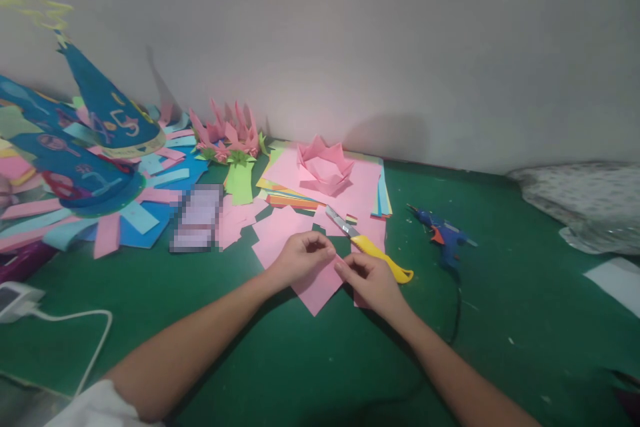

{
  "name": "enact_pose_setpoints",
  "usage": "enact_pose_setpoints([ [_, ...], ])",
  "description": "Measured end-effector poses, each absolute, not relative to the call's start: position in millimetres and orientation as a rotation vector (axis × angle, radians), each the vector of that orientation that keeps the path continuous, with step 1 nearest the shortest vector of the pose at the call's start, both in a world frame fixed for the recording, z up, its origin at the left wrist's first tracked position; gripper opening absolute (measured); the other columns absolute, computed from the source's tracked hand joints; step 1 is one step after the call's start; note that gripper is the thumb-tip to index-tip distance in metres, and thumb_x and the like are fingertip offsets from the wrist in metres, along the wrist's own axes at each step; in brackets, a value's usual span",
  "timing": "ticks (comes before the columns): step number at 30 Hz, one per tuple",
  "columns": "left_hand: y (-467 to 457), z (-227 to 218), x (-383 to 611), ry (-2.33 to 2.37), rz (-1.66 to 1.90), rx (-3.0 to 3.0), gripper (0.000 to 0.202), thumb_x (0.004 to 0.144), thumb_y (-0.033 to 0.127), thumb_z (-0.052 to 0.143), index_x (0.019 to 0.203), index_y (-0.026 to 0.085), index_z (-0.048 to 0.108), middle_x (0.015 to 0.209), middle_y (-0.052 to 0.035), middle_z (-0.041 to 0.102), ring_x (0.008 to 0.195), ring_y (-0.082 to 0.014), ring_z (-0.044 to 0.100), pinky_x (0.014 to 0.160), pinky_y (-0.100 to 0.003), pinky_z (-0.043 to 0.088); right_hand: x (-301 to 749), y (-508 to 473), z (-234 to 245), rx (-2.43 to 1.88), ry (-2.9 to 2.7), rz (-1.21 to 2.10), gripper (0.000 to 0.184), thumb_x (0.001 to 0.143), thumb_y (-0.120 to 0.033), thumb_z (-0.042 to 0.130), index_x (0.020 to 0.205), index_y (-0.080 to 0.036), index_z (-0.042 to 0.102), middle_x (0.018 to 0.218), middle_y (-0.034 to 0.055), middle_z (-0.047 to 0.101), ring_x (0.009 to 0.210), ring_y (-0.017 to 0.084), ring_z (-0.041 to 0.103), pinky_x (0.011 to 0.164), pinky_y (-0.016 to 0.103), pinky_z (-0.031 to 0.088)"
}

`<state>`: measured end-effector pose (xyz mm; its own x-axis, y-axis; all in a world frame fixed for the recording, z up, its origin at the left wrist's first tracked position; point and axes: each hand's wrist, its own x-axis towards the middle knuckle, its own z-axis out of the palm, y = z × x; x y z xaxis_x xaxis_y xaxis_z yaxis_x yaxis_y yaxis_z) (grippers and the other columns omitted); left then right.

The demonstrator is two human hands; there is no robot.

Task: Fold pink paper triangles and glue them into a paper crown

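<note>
Both hands pinch a pink paper square near its upper corner, just above the table. My left hand has thumb and fingers closed on the paper's edge. From the other side my right hand grips it between thumb and fingers. Beyond the hands lie more pink paper sheets. Yellow-handled scissors rest just past my right hand, blades toward the upper left. A folded pink paper flower sits on a stack of coloured paper.
Blue cone hats with paper strips stand at the left, near a pink paper crown and a blurred-out rectangle. A blue glue gun lies right, its cord trailing forward. A white cable and the wall bound the green table.
</note>
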<state>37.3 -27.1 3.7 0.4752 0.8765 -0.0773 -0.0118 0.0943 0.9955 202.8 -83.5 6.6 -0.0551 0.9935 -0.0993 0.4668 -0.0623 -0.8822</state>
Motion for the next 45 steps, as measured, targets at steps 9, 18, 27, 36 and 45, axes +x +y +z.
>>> enact_pose_setpoints([
  [9,-36,0,44,0.874,0.722,1.420,0.016,0.071,0.029,0.066,0.073,0.013,0.063,0.069,-0.0012,0.062,0.064,-0.0113,0.053,0.063,-0.023,0.042,198,-84,9,-1.469,-1.527,1.058,0.012,0.076,-0.029,0.049,0.068,-0.021,0.047,0.054,-0.0050,0.045,0.048,0.010,0.044,0.045,0.022,0.036],
  [18,-6,17,18,0.929,0.992,1.220,0.021,0.069,0.033,0.066,0.068,0.015,0.056,0.067,0.0023,0.056,0.065,-0.0094,0.050,0.068,-0.023,0.041,202,-83,8,-1.432,-1.526,1.039,0.012,0.072,-0.021,0.045,0.061,-0.022,0.042,0.056,-0.0045,0.043,0.053,0.011,0.045,0.050,0.023,0.036],
  [27,-14,7,19,1.016,0.787,1.874,0.009,0.081,0.024,0.056,0.080,0.017,0.063,0.077,-0.0023,0.064,0.071,-0.0140,0.057,0.069,-0.027,0.045,210,-83,10,-1.468,-1.688,0.707,0.015,0.086,-0.030,0.047,0.076,-0.020,0.054,0.069,0.0008,0.058,0.061,0.014,0.052,0.059,0.027,0.040],
  [36,-19,22,6,0.848,0.782,2.422,0.013,0.084,0.025,0.056,0.096,0.021,0.061,0.115,-0.0094,0.055,0.111,-0.0238,0.049,0.096,-0.041,0.038,235,-71,21,-1.658,-2.050,0.098,0.019,0.084,-0.030,0.049,0.095,-0.018,0.057,0.091,0.0088,0.062,0.082,0.023,0.053,0.072,0.034,0.039],
  [45,-23,19,-2,0.869,0.564,2.361,0.028,0.080,0.029,0.063,0.105,0.019,0.054,0.107,-0.0106,0.059,0.100,-0.0240,0.053,0.087,-0.038,0.043,238,-70,16,-1.647,-2.003,0.136,0.021,0.080,-0.024,0.048,0.099,-0.019,0.055,0.090,0.0082,0.063,0.081,0.023,0.057,0.070,0.034,0.044],
])
